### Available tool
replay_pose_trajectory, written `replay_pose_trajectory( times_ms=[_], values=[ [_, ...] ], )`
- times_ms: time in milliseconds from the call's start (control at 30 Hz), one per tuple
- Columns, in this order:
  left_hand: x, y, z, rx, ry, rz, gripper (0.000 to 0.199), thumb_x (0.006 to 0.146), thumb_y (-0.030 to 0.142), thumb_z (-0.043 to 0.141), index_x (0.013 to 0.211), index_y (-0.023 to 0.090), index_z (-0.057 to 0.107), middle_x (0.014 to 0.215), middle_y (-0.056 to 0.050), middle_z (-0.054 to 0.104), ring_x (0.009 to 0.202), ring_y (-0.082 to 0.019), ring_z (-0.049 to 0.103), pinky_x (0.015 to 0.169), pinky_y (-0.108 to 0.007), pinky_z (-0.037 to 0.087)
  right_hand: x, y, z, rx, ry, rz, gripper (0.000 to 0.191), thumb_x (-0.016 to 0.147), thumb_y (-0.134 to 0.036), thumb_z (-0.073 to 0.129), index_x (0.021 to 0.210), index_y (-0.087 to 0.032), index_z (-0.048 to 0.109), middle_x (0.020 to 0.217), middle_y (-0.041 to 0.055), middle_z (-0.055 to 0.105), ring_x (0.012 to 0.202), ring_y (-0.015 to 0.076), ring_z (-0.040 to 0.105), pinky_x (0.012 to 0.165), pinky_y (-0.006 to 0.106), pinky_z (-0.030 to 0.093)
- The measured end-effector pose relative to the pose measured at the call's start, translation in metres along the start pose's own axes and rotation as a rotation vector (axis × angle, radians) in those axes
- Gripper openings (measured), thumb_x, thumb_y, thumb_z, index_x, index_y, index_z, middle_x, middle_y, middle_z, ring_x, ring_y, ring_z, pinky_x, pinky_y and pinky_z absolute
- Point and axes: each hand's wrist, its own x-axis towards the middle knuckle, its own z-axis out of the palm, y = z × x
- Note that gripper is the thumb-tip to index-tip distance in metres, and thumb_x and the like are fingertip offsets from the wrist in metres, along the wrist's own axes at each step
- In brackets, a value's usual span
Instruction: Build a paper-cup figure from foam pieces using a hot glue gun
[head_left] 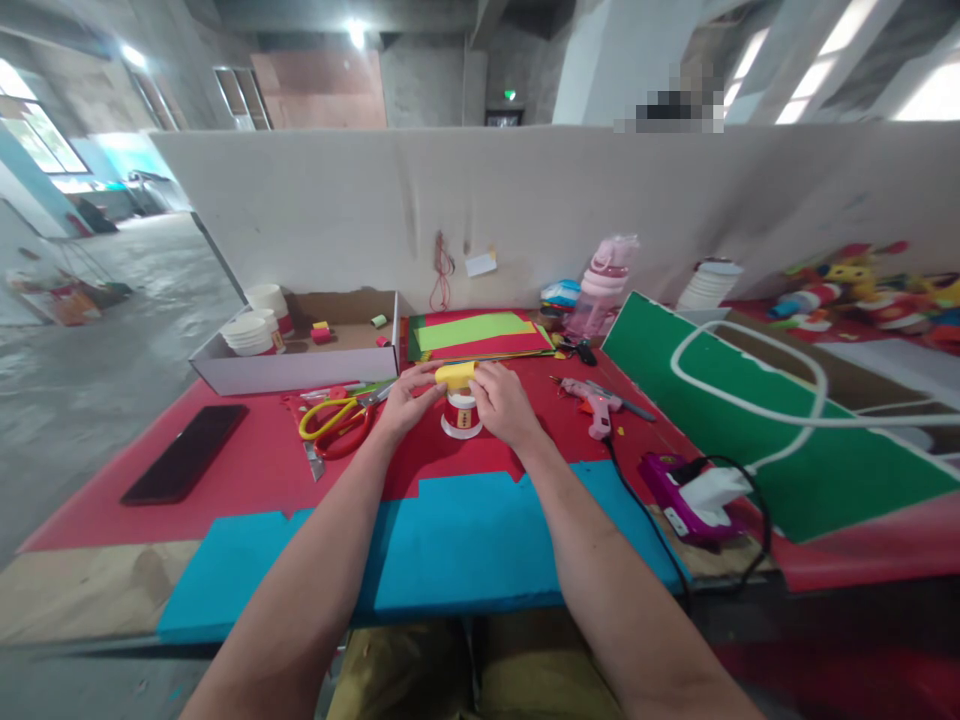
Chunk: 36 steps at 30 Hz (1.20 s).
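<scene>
Between my two hands is a small yellow roll (pixel 456 376), which looks like rolled paper or foam sheet. My left hand (pixel 411 398) grips its left end with fingers closed. At the right end, my right hand (pixel 504 400) pinches it with thumb and fingers. Right below the roll stands a white paper cup (pixel 460 418) with a red printed band; whether the roll touches it I cannot tell. Yellow-and-red-handled scissors (pixel 341 422) lie to the left of my left hand. A pink glue gun (pixel 597 402) rests to the right of my right hand.
A white box (pixel 292 372) at the left holds paper cups and small coloured rolls. Coloured sheets (pixel 480 332) lie at the back. A black phone (pixel 186 455) is at the left. A purple power strip (pixel 694 505) with cables and a green board (pixel 735 420) are at the right.
</scene>
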Motion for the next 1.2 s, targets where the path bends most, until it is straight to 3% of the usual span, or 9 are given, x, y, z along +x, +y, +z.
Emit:
replay_pose_trajectory(
  times_ms=[200,400,533,733,900,1067,1200],
  values=[
    [-0.002,0.002,0.003,0.034,0.014,0.002,0.028,0.077,0.045,0.069,0.091,0.022,0.076,0.123,-0.01,0.064,0.118,-0.027,0.056,0.107,-0.044,0.038,0.0,0.002,0.002,0.122,0.058,0.02,0.02,0.093,-0.022,0.041,0.08,-0.02,0.056,0.092,0.0092,0.061,0.089,0.0228,0.054,0.077,0.033,0.04],
    [-0.001,0.006,0.011,0.093,0.107,0.064,0.025,0.077,0.043,0.069,0.09,0.022,0.075,0.12,-0.009,0.065,0.117,-0.028,0.056,0.104,-0.044,0.041,-0.002,0.0,-0.009,0.328,0.223,0.069,0.015,0.09,-0.032,0.05,0.085,-0.02,0.058,0.092,0.0091,0.063,0.089,0.0222,0.058,0.082,0.033,0.045],
    [0.0,0.015,0.013,0.157,0.123,0.105,0.022,0.079,0.041,0.067,0.088,0.022,0.074,0.117,-0.009,0.066,0.116,-0.027,0.056,0.104,-0.045,0.041,-0.005,0.005,-0.018,0.495,0.314,0.158,0.023,0.093,-0.036,0.047,0.091,-0.019,0.063,0.095,0.0076,0.066,0.093,0.0209,0.061,0.084,0.032,0.046],
    [0.0,0.024,0.011,0.203,0.138,0.133,0.023,0.08,0.04,0.066,0.094,0.023,0.072,0.118,-0.008,0.066,0.116,-0.026,0.056,0.104,-0.044,0.04,-0.007,0.017,-0.019,0.652,0.347,0.279,0.035,0.094,-0.045,0.044,0.09,-0.021,0.068,0.093,0.0052,0.07,0.09,0.0206,0.063,0.083,0.033,0.048],
    [-0.005,0.024,0.006,0.108,0.193,0.109,0.028,0.087,0.041,0.058,0.105,0.023,0.069,0.12,-0.007,0.065,0.118,-0.025,0.055,0.104,-0.041,0.041,-0.007,0.02,-0.02,0.685,0.391,0.28,0.038,0.096,-0.046,0.04,0.088,-0.021,0.067,0.088,0.0048,0.069,0.085,0.0193,0.063,0.08,0.032,0.048],
    [-0.007,0.035,0.0,0.187,0.258,0.154,0.034,0.087,0.038,0.058,0.119,0.026,0.064,0.131,-0.007,0.057,0.126,-0.025,0.049,0.109,-0.04,0.036,-0.008,0.015,-0.025,0.564,0.427,0.225,0.026,0.091,-0.042,0.05,0.1,-0.021,0.062,0.102,0.0078,0.067,0.093,0.0205,0.061,0.084,0.033,0.048],
    [-0.004,0.038,0.0,0.22,0.282,0.213,0.026,0.086,0.037,0.06,0.109,0.026,0.068,0.13,-0.006,0.056,0.126,-0.024,0.048,0.111,-0.042,0.035,-0.008,0.013,-0.025,0.481,0.375,0.223,0.021,0.089,-0.04,0.053,0.081,-0.021,0.061,0.084,0.0042,0.067,0.081,0.0191,0.061,0.077,0.031,0.048]
  ],
)
